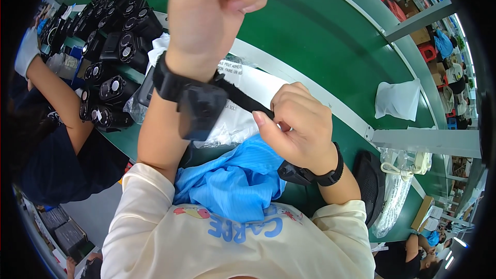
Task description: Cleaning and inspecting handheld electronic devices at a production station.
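Note:
My left hand [217, 18] is raised at the top of the view, partly cut off by the edge, its fingers curled in with nothing seen in them. Around that wrist sits a black wristband [168, 80] with a boxy dark device [199, 111]. From the band a black strap [245, 98] runs to my right hand [302, 126], which pinches its end between thumb and fingers. My right wrist wears a similar black band [330, 173] with a small device. Below both hands, a crumpled light-blue cloth [232, 175] lies in front of me.
White printed plastic bags [243, 119] lie beyond the cloth on the green table [310, 26]. Several black devices with round dials [116, 88] stand at left, beside a co-worker's gloved hand [27, 54]. At right are a white pouch [398, 98], a black case [369, 186] and a bagged cable [395, 196].

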`<action>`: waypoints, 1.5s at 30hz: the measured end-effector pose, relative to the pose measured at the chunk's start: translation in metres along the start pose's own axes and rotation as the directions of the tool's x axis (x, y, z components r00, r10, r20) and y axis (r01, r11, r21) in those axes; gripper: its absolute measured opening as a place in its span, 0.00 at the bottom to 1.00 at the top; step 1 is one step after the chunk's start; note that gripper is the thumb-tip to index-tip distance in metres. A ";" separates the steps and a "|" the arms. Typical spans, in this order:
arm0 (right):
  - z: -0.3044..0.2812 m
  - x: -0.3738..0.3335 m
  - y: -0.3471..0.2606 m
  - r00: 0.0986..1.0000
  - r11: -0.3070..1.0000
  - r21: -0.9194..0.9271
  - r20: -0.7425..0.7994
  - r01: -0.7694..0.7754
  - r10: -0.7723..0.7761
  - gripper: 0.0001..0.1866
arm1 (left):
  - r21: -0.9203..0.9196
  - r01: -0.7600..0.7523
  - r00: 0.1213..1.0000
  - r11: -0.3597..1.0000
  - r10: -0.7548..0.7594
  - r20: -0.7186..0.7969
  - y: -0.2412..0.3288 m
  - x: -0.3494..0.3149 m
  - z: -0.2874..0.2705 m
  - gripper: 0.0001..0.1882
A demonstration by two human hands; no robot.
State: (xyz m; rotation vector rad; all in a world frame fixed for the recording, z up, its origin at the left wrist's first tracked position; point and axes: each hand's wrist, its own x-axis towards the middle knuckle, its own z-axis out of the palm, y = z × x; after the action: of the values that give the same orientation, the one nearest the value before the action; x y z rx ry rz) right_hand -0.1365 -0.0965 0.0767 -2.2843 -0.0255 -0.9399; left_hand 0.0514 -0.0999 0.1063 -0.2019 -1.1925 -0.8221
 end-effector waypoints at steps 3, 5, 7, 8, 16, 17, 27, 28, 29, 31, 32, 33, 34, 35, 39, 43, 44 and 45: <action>-0.005 0.001 0.006 1.000 1.000 0.007 0.026 0.002 -0.002 0.14 | -0.659 0.129 0.992 0.741 -0.096 0.086 0.001 0.003 0.000 0.12; -0.007 0.004 0.011 0.999 1.000 0.012 0.037 0.008 -0.009 0.13 | -0.715 0.183 0.970 0.675 -0.008 0.241 -0.009 0.014 0.001 0.13; -0.006 0.005 0.019 0.992 0.995 0.043 0.089 -0.095 0.091 0.09 | -0.780 0.318 0.847 0.540 0.207 0.489 -0.017 0.026 0.003 0.14; -0.004 0.005 0.022 0.983 0.988 0.057 0.117 -0.146 0.139 0.07 | -0.776 0.322 0.845 0.542 0.205 0.494 -0.011 0.020 0.007 0.14; 0.025 -0.008 0.029 0.968 0.924 0.288 0.051 -0.252 0.248 0.13 | -0.517 0.386 0.830 0.764 -0.533 -0.167 -0.023 -0.023 0.058 0.15; 0.025 -0.009 0.030 0.967 0.923 0.288 0.049 -0.253 0.250 0.13 | -0.491 0.399 0.821 0.774 -0.540 -0.185 -0.026 -0.023 0.059 0.15; 0.007 -0.011 0.052 0.736 0.549 0.499 0.542 -0.671 0.406 0.16 | -0.201 0.507 0.717 0.838 -0.540 -0.441 -0.035 -0.021 0.061 0.12; 0.003 -0.009 0.055 0.624 0.406 0.487 0.695 -0.774 0.356 0.17 | -0.192 0.502 0.722 0.844 -0.531 -0.443 -0.033 -0.020 0.057 0.12; 0.002 -0.006 0.054 0.624 0.414 0.483 0.700 -0.772 0.347 0.17 | 0.012 0.526 0.728 0.851 -0.443 -0.523 -0.031 -0.020 0.049 0.12; 0.000 -0.004 0.046 0.654 0.527 0.414 0.618 -0.742 0.436 0.19 | 0.396 0.554 0.748 0.732 -0.229 -0.623 -0.028 -0.021 0.035 0.12; 0.000 -0.004 0.042 0.670 0.576 0.374 0.571 -0.727 0.474 0.20 | 0.401 0.550 0.749 0.732 -0.220 -0.625 -0.026 -0.022 0.031 0.12; 0.001 -0.003 0.039 0.670 0.579 0.373 0.577 -0.725 0.468 0.20 | 0.388 0.543 0.740 0.744 -0.207 -0.640 -0.025 -0.023 0.027 0.12; 0.001 -0.002 0.034 0.713 0.652 0.355 0.550 -0.671 0.435 0.21 | 0.370 0.536 0.731 0.759 -0.198 -0.653 -0.026 -0.023 0.026 0.12; 0.002 -0.001 0.030 0.753 0.718 0.334 0.525 -0.610 0.396 0.21 | 0.353 0.529 0.721 0.772 -0.190 -0.666 -0.026 -0.023 0.024 0.12; 0.014 -0.002 0.016 0.816 0.623 0.532 0.442 -0.573 0.373 0.21 | 0.510 0.530 0.756 0.678 -0.104 -0.647 -0.025 -0.023 0.022 0.11; 0.036 -0.009 0.011 0.738 0.318 0.710 0.415 -0.629 0.532 0.23 | 0.792 0.424 0.863 0.439 0.070 -0.501 -0.033 -0.026 0.023 0.07; 0.039 -0.012 0.012 0.683 0.209 0.742 0.420 -0.638 0.598 0.24 | 0.790 0.426 0.861 0.441 0.073 -0.504 -0.034 -0.027 0.024 0.07; 0.040 -0.014 0.014 0.680 0.208 0.738 0.423 -0.642 0.599 0.24 | 0.862 0.369 0.912 0.349 0.045 -0.409 -0.034 -0.027 0.025 0.06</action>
State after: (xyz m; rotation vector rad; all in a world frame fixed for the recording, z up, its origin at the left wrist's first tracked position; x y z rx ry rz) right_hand -0.1180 -0.0806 0.0391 -1.1263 0.3379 -0.2629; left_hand 0.0068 -0.0979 0.0830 1.0394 -1.1508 -0.1926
